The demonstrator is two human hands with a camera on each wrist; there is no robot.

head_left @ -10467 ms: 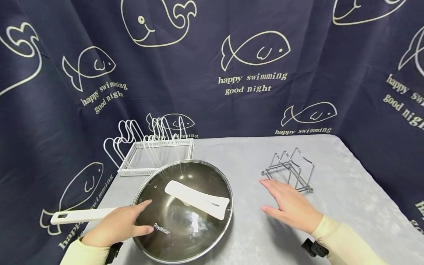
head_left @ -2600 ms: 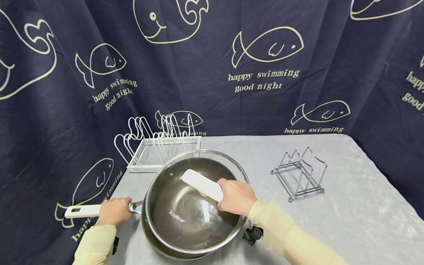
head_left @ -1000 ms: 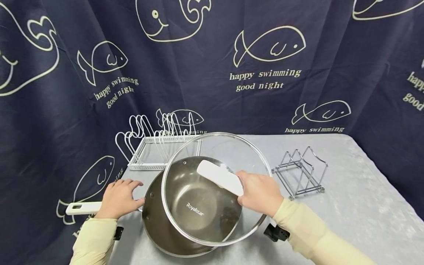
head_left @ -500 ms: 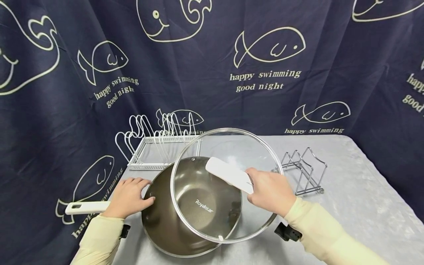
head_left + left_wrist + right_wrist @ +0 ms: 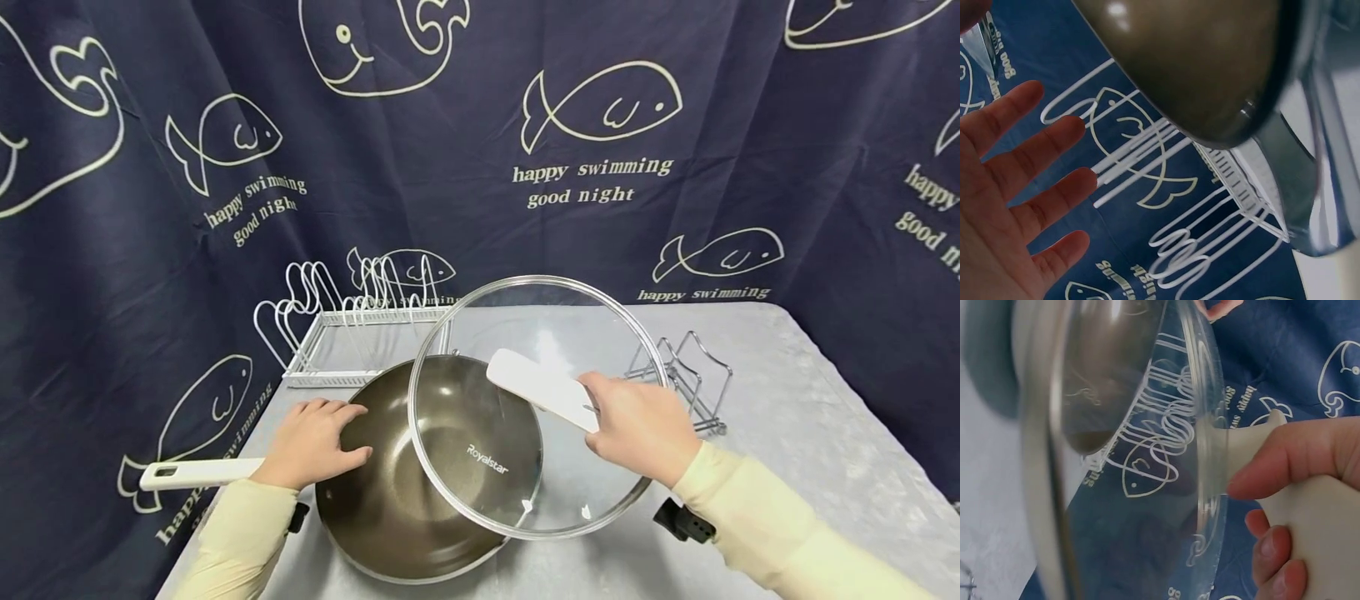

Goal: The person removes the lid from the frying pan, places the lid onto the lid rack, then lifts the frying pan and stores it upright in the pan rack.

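My right hand grips the white handle of a clear glass pan lid, marked "Royalstar". The right wrist view shows the thumb and curled fingers around that handle. Raised and tilted, the lid overlaps the right part of the dark brown frying pan in the head view. The pan stands on the table, its white handle pointing left. My left hand hovers by the pan's left rim with relaxed fingers. In the left wrist view those fingers are spread and hold nothing.
A white wire rack with upright loops stands at the back left, behind the pan. To the right, a small grey metal rack is partly seen through the lid. The grey table ends at a dark blue curtain.
The lid, which lay on the pan, has been lifted and carried up and to the right by my right hand. My left hand has let go of the pan's handle and moved right.
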